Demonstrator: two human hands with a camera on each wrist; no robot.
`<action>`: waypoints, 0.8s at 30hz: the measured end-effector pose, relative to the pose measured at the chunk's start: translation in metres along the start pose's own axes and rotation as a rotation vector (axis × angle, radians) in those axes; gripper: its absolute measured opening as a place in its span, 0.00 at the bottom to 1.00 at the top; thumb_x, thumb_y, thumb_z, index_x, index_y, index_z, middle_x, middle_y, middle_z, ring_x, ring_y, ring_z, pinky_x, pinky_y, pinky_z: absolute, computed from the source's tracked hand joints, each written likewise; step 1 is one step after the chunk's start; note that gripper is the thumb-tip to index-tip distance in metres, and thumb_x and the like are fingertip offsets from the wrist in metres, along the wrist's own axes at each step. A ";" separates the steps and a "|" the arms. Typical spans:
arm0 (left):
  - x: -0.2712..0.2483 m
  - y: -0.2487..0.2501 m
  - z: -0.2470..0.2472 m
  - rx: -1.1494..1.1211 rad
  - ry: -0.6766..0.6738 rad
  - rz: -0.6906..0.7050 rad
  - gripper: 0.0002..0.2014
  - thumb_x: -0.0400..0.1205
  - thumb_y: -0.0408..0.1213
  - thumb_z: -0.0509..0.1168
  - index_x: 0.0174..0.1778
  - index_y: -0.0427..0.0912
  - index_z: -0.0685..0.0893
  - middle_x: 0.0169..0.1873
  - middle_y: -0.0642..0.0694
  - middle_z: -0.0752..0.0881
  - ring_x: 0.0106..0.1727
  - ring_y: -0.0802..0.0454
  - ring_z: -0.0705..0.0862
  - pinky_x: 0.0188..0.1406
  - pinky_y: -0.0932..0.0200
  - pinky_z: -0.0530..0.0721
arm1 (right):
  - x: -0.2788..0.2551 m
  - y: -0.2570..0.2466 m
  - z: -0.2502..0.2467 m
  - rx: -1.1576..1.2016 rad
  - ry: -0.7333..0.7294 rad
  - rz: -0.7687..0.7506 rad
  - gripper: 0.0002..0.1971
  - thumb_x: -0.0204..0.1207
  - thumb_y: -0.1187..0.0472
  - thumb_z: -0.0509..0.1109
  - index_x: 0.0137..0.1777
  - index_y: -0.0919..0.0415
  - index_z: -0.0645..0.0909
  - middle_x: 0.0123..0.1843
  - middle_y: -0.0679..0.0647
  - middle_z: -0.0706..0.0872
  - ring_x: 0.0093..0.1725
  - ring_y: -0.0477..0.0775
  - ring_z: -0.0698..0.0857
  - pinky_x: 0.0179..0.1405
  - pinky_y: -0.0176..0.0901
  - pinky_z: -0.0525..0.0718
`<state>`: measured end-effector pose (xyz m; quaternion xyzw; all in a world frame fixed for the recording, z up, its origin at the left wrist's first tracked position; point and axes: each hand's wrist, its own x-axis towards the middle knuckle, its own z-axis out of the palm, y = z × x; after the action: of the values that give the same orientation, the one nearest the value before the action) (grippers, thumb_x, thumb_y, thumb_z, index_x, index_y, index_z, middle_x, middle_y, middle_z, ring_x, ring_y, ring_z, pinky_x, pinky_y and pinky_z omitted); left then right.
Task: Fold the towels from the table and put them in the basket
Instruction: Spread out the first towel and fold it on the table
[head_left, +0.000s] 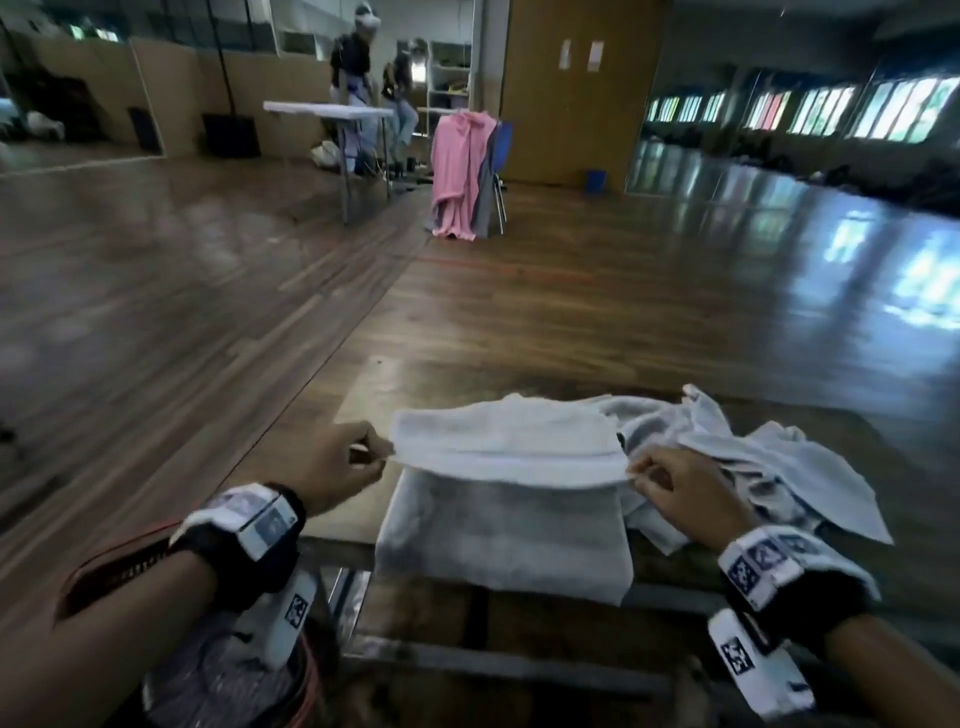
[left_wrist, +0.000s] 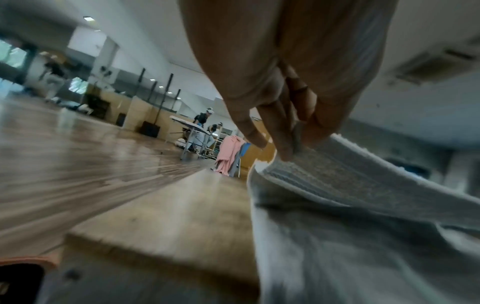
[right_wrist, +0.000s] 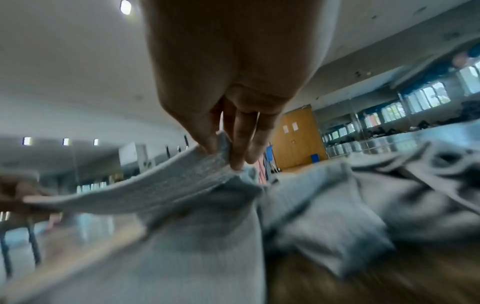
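While pinched, towel (head_left: 503, 512) between fingers (head_left: 375, 451).

Matt, looped terry-cloth towel (head_left: 501, 457) on a worn wooden table (head_left: 311, 452); glossy wood floor (head_left: 675, 291) at 12 o'clock.

— How many towels can be counted on the table (head_left: 467, 374)?

— One towel (head_left: 501, 525) is being worked on, and a rumpled heap of towels (head_left: 753, 457) lies just beside it. How many are in the heap cannot be told.

— And hands?

— Two: a left hand (head_left: 332, 462) and a right hand (head_left: 675, 488), each with a camera band on its wrist.

— Anyone else in the room?

— Two people (head_left: 374, 98) stand far off by one white folding table (head_left: 327, 110), and one pink cloth (head_left: 457, 171) hangs over one chair.
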<state>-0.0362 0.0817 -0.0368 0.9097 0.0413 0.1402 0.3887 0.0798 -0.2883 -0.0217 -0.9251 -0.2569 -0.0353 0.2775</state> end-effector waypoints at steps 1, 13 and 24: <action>-0.009 -0.013 0.013 0.069 -0.086 0.005 0.04 0.72 0.22 0.70 0.36 0.35 0.86 0.41 0.44 0.90 0.44 0.50 0.89 0.48 0.67 0.86 | -0.011 0.013 0.018 -0.060 -0.101 0.009 0.06 0.73 0.68 0.70 0.43 0.57 0.84 0.41 0.52 0.87 0.43 0.53 0.86 0.41 0.34 0.79; -0.011 -0.053 0.049 0.547 -0.393 0.115 0.06 0.70 0.40 0.73 0.41 0.48 0.90 0.43 0.50 0.91 0.46 0.49 0.88 0.45 0.58 0.82 | -0.027 0.049 0.081 -0.335 -0.099 -0.079 0.04 0.71 0.62 0.74 0.43 0.53 0.88 0.45 0.49 0.89 0.47 0.56 0.86 0.43 0.52 0.83; 0.039 -0.052 0.058 0.685 -0.295 0.102 0.08 0.77 0.43 0.66 0.47 0.55 0.90 0.41 0.48 0.92 0.42 0.44 0.88 0.48 0.55 0.81 | 0.020 0.047 0.082 -0.392 -0.145 0.027 0.08 0.76 0.56 0.69 0.50 0.53 0.88 0.53 0.50 0.88 0.49 0.58 0.86 0.51 0.51 0.79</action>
<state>0.0198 0.0843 -0.1040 0.9983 -0.0158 0.0049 0.0562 0.1144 -0.2695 -0.1100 -0.9648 -0.2521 -0.0142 0.0732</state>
